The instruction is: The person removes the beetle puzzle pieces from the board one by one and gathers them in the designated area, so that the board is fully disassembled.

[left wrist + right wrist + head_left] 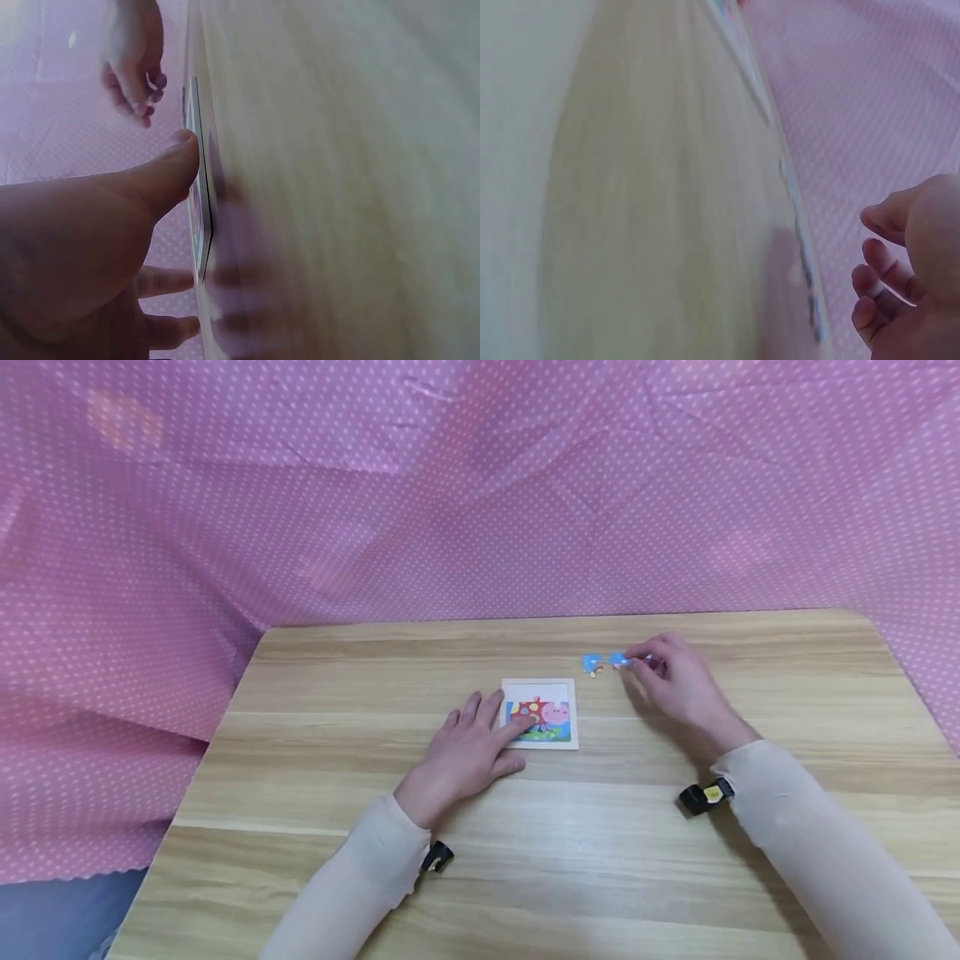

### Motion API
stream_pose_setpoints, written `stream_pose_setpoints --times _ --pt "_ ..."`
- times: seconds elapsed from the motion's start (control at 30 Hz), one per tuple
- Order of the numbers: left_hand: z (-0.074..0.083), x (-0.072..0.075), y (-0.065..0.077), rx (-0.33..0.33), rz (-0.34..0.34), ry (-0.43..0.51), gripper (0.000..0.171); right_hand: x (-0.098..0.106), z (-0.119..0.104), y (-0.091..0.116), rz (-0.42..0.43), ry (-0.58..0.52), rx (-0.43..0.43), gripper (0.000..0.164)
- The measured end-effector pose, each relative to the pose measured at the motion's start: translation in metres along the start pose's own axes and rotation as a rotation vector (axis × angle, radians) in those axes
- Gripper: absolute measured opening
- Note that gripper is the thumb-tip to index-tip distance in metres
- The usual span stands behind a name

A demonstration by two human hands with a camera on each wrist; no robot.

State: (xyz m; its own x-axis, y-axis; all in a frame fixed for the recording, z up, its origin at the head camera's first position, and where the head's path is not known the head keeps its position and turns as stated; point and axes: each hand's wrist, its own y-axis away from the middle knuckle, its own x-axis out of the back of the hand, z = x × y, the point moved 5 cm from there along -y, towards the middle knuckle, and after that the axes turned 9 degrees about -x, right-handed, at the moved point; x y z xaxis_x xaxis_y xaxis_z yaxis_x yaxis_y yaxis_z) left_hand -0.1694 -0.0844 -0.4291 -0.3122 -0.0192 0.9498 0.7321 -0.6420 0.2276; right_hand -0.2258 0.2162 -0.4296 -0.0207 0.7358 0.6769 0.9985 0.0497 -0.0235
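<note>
My left hand (pixel 465 752) lies with fingers spread at the left side of a white-framed jigsaw puzzle (pixel 572 714). One finger reaches over the partly filled picture of a pink pig in red; the upper strip of the tray shows white. Loose blue jigsaw pieces (pixel 592 662) lie beyond the puzzle's upper right corner. Above them hovers my right hand (pixel 678 685), hiding part of the row. In the right wrist view its fingers (pixel 881 262) bend loosely, apart from the row of pieces (pixel 801 232), and no piece shows between them.
A wooden table (pixel 570 860) carries everything. Behind it hangs a pink polka-dot cloth (pixel 480 510), which also drapes down the left side. Black wrist straps (pixel 705 797) sit at both sleeve cuffs.
</note>
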Motion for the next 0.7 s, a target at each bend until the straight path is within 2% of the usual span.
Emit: stream_pose_setpoints --times 0.33,0.7 --pt "0.002 0.000 0.007 -0.009 -0.004 -0.014 0.069 -0.023 -0.036 0.003 -0.061 -0.044 0.048 0.023" --pt "0.001 -0.002 0.006 -0.021 -0.010 -0.034 0.066 -0.061 -0.064 -0.004 -0.182 0.004 0.104 0.023"
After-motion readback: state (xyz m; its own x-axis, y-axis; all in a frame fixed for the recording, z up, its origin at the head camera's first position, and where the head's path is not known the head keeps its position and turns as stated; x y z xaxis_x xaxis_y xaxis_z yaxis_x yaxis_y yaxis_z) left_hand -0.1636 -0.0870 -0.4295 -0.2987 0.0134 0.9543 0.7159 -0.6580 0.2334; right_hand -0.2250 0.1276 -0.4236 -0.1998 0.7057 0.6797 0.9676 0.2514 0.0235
